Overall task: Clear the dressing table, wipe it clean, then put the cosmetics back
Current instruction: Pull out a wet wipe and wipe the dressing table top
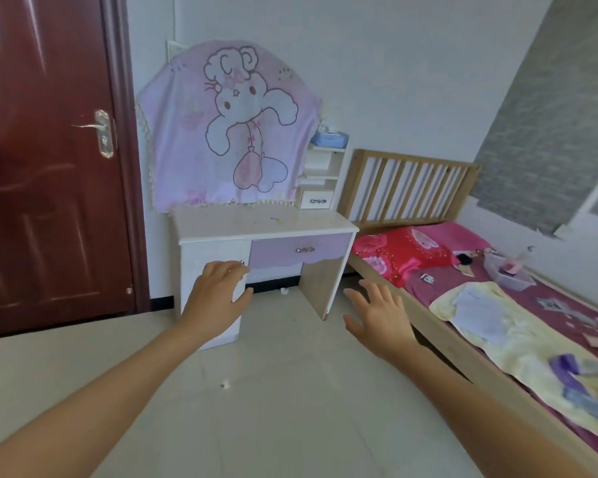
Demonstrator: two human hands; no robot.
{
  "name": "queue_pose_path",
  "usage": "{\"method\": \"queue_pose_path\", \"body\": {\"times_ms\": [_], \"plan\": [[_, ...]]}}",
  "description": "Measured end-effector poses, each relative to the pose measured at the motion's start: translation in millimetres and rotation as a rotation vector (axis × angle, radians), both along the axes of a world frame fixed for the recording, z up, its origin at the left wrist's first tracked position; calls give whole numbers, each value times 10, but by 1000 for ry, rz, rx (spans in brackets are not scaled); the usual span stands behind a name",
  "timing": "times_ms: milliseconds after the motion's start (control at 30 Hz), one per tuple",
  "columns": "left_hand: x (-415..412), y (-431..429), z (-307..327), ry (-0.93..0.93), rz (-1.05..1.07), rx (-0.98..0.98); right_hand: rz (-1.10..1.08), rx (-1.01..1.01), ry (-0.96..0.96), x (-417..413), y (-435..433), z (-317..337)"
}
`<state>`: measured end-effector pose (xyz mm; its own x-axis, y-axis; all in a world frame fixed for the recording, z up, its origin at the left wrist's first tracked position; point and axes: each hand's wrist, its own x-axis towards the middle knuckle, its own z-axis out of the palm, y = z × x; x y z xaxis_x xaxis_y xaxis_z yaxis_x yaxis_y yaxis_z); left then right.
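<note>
The white dressing table [221, 222] stands against the far wall, its top bare apart from yellowish stains near the back right. A pink cartoon cloth [232, 132] covers its mirror. My left hand [218, 298] is stretched forward in front of the table's left cabinet, fingers relaxed, holding nothing. My right hand [377, 315] is out beside it with fingers spread, also holding nothing. On the bed lie a clear plastic box [508, 274] with pink items, a dark brush [465, 260] and small flat items; which are cosmetics I cannot tell.
A dark red door [49, 167] is at the left. The wooden bed [463, 357] with a yellow towel [518, 339] runs along the right. A blue tissue pack [328, 139] sits on the table's side shelf. Small white scraps [225, 385] lie on the tiled floor.
</note>
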<state>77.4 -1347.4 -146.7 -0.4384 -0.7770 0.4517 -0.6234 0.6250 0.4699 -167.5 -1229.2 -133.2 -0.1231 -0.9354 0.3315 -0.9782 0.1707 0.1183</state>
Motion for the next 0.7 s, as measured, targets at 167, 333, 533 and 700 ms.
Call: {"method": "queue_pose_path", "body": {"times_ms": [167,333,533,700], "plan": [[-585,-467,517,-5,-4,-162,-39,-120,50,-613,-392,592],[-1150,-1245,1104,13,-3,-385,-77,-214,47,-1113,-1039,1303],[-1962,-2108,1634,2,16,-495,-94,-184,251,-1752,-1801,1887],[-2712,-2702,1592,-137,65,-631,-126,-200,112,-2453,-2333,1696]]}}
